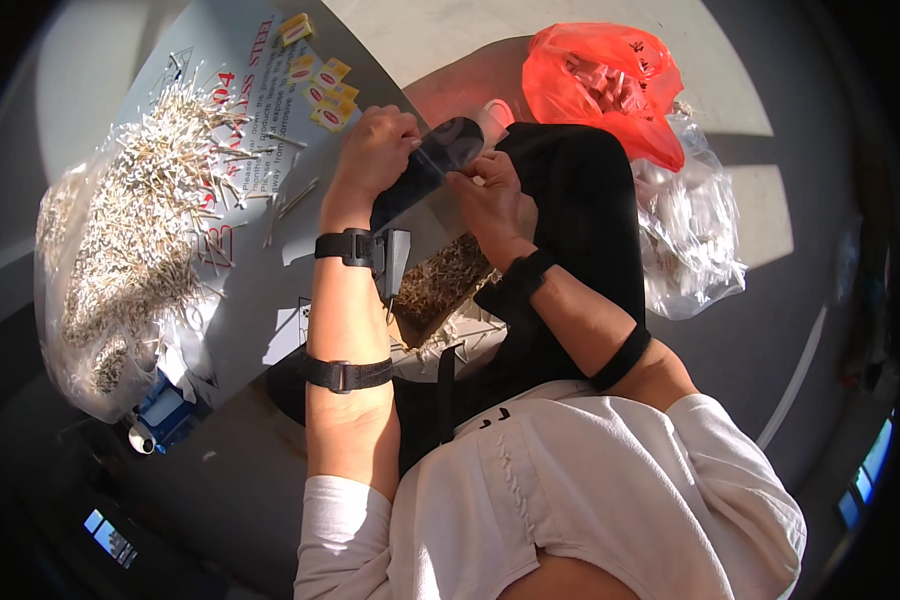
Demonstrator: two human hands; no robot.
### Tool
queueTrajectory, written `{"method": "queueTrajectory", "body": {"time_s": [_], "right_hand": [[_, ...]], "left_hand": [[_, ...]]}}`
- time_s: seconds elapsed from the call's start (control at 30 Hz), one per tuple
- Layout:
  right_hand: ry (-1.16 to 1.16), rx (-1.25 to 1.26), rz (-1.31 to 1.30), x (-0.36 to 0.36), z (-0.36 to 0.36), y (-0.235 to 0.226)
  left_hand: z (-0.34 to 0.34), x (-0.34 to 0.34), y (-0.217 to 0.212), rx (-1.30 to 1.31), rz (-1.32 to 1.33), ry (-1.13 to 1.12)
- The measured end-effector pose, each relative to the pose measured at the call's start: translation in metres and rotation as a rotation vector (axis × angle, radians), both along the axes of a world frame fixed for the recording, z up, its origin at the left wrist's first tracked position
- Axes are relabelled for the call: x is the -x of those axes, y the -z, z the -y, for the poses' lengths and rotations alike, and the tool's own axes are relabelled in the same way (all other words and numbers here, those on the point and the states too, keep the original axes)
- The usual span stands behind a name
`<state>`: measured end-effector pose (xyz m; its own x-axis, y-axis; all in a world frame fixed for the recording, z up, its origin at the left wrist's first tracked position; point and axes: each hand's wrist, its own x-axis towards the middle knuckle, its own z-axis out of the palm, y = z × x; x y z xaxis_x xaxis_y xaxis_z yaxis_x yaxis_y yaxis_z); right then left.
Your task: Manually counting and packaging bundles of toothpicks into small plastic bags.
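My left hand (372,152) pinches one side of a clear, glossy plastic bag (450,146), its fingers closed at the bag's edge. On the other side, my right hand (491,196) grips it too, with a small whitish bit showing by its fingertips. The film is stretched between both hands, above the table's edge and my lap. Left of my left hand, a large heap of cotton swabs (150,200) spills from an open clear bag. Several small yellow-and-white cards (332,92) lie just beyond that hand.
Below my hands is a box of loose swabs (435,285). At the right sit a red plastic bag (595,85) and a clear bag with white packs (685,215). A blue-and-white object (165,415) is by the grey table (270,240). A few stray swabs (295,198) lie on the tabletop.
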<state>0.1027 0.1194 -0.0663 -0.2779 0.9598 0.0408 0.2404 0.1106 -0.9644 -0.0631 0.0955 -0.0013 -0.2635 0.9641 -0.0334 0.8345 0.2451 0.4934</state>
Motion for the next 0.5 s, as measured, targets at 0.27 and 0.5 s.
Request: {"method": "queueTrajectory", "body": {"time_s": [0.27,0.5], "right_hand": [[-0.116,-0.011,0.095,0.004,0.006,-0.008],[-0.083,0.294,-0.080,-0.044,-0.007,-0.012]], "left_hand": [[0.003,-0.002,0.002,-0.070,-0.040,-0.072],[0.076,0.018,0.012,-0.365,-0.061,-0.604]]}}
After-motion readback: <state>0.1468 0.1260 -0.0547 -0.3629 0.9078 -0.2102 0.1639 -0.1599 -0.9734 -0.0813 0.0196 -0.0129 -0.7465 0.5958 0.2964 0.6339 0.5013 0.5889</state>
